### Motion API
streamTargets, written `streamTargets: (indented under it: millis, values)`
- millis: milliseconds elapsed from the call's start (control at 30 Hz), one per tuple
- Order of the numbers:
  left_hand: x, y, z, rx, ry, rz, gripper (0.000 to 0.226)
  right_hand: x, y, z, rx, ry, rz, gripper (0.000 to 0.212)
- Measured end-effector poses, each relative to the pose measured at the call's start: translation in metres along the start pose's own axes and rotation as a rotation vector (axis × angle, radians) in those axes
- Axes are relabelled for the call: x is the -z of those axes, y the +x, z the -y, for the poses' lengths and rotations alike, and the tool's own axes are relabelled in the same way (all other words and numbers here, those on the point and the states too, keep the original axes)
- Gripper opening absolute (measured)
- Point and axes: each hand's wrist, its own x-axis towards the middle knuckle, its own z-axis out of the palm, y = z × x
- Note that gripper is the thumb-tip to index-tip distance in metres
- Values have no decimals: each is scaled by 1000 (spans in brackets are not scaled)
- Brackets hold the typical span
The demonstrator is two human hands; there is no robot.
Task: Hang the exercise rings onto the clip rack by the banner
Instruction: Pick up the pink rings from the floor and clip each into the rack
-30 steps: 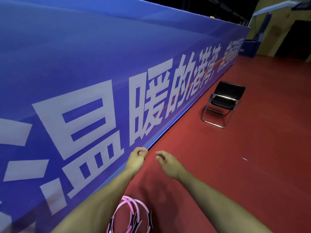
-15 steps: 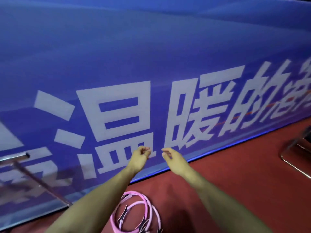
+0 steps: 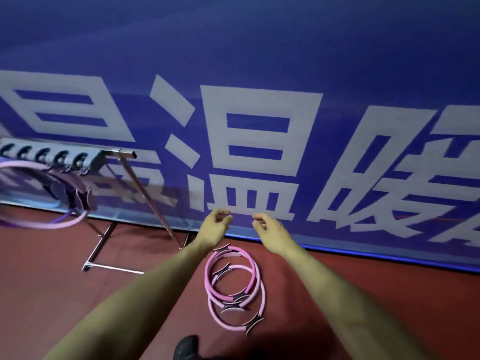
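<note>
Pink foam exercise rings (image 3: 235, 284) with dark grips lie stacked flat on the red floor (image 3: 52, 307), near its edge under the blue banner with white characters (image 3: 259, 152). The left hand (image 3: 215, 226) and the right hand (image 3: 267, 227) hang above them with fingers loosely curled, holding nothing. At the left edge, the grey metal clip rack (image 3: 62, 158) carries lilac rings (image 3: 39, 193).
</note>
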Motion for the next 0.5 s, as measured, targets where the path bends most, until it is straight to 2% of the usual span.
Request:
streamTargets:
  millis: [167,500]
  values:
    - [18,29,19,31,-39,-42,9,-31,41,6,2,-63,84,35]
    - [40,110,57,-15,-32,6,10,-81,128,9,-69,-53,53,34]
